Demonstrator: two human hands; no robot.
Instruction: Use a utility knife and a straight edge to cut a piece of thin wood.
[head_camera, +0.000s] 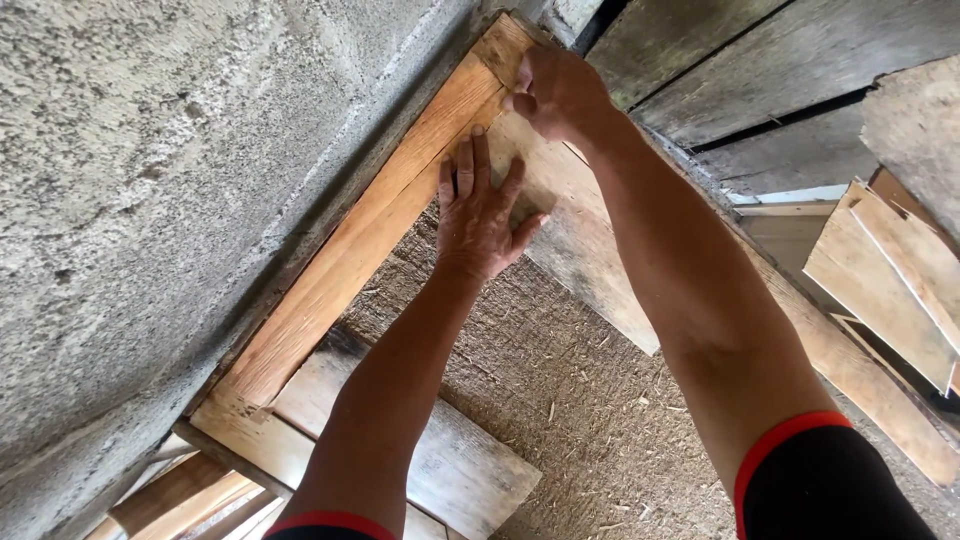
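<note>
Head view, looking down along both bare arms. The left hand (480, 215) lies flat, fingers spread wide, palm pressed on a pale board (580, 225) that slants from the far corner toward the near right; it grips nothing. The right hand (555, 90) is farther off, curled at the top end of the same board where it meets the corner of an orange-brown plank (370, 235) — whether its fingers pinch the board's edge or merely press on it cannot be told, since the back of the hand hides them. The plank runs from far right to near left, tight against a rough grey block wall (150, 180) that fills the left of the scene. Under the board lies a coarse brown fibre sheet (560, 400) strewn with wood slivers. A grey weathered plank (450, 470) lies near the left forearm, partly beneath the sheet's near edge. Dark old boards (760, 70) stand beyond the right hand, and a stack of light offcuts (890, 270) sits at the far right, well apart from both hands. The right forearm crosses over the board's right edge and hides part of it — black sleeves with red cuffs show at the near edge.
</note>
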